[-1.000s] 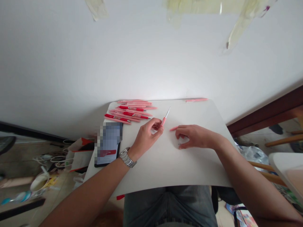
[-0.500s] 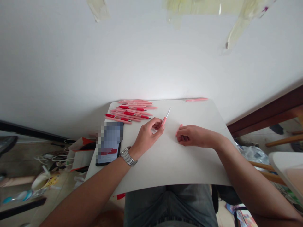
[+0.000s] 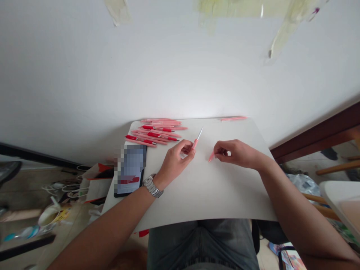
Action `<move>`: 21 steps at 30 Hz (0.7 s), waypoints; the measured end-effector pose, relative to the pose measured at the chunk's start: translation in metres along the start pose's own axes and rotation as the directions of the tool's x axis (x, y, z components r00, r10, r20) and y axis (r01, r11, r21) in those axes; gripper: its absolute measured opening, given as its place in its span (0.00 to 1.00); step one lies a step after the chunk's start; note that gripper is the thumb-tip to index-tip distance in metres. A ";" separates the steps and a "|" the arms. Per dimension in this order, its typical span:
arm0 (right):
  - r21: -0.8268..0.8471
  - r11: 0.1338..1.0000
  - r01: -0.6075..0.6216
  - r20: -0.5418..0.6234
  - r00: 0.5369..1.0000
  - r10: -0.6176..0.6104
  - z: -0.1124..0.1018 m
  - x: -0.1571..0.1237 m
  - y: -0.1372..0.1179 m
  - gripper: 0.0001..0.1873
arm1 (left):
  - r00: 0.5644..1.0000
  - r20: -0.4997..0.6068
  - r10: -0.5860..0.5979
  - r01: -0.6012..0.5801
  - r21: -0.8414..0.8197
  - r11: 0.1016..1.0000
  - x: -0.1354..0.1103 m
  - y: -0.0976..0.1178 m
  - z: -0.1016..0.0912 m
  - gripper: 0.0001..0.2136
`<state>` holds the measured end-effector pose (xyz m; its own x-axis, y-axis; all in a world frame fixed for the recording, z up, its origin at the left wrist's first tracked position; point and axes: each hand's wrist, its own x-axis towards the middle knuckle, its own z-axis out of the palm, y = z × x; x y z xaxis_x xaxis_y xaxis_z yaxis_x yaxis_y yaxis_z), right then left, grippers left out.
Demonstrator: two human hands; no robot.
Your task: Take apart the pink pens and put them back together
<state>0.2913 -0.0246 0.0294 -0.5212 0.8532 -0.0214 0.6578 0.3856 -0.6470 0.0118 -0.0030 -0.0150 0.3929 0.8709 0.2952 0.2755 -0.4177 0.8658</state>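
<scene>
My left hand [image 3: 180, 157] is closed on the pink lower part of a pen barrel [image 3: 195, 144], from which a thin pale refill [image 3: 200, 132] sticks up and to the right. A short pink pen part [image 3: 211, 156] is pinched between the fingertips of my right hand [image 3: 232, 153], its lower end pointing down and left. The two hands are apart, above the middle of the white table [image 3: 197, 198]. Left of them lies a pile of pink pens [image 3: 160, 123], with red pens [image 3: 159, 128] among them.
A phone [image 3: 131, 168], its screen blurred, lies at the table's left edge. One pink pen [image 3: 234, 118] rests at the back right by the wall [image 3: 180, 67]. Paper bags [image 3: 98, 187] stand on the floor at left; a second white tabletop [image 3: 340, 198] is at right.
My right hand has risen slightly and turned, so the pink part now points down out of its fingertips instead of up. My left hand has stayed in place.
</scene>
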 end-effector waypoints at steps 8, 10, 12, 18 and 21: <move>0.055 0.998 -0.001 -0.198 0.980 0.012 0.000 0.002 0.015 0.10 | 1.000 -0.002 -0.008 0.008 -0.024 1.000 0.000 -0.001 0.000 0.06; 0.173 0.985 -0.025 -0.259 0.963 0.070 0.002 0.003 0.015 0.11 | 1.000 -0.007 -0.012 0.012 -0.029 1.000 -0.001 -0.003 0.000 0.06; 0.308 0.951 -0.044 -0.291 0.947 0.138 0.004 0.005 0.013 0.13 | 1.000 -0.006 -0.011 0.011 -0.033 0.999 -0.001 -0.003 0.000 0.06; 0.559 0.829 -0.006 -0.318 0.922 0.221 0.013 0.013 0.006 0.17 | 1.000 0.008 -0.003 0.004 -0.039 0.999 -0.001 -0.003 0.001 0.06; 0.641 0.766 0.050 -0.344 0.911 0.228 0.018 0.017 0.005 0.16 | 1.000 0.018 0.003 -0.002 -0.041 0.999 -0.001 -0.001 0.001 0.05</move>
<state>0.2763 -0.0146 0.0119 -0.1381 0.9858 0.0950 0.1289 0.1130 -0.9852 0.0119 -0.0035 -0.0168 0.4096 0.8649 0.2901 0.2386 -0.4085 0.8811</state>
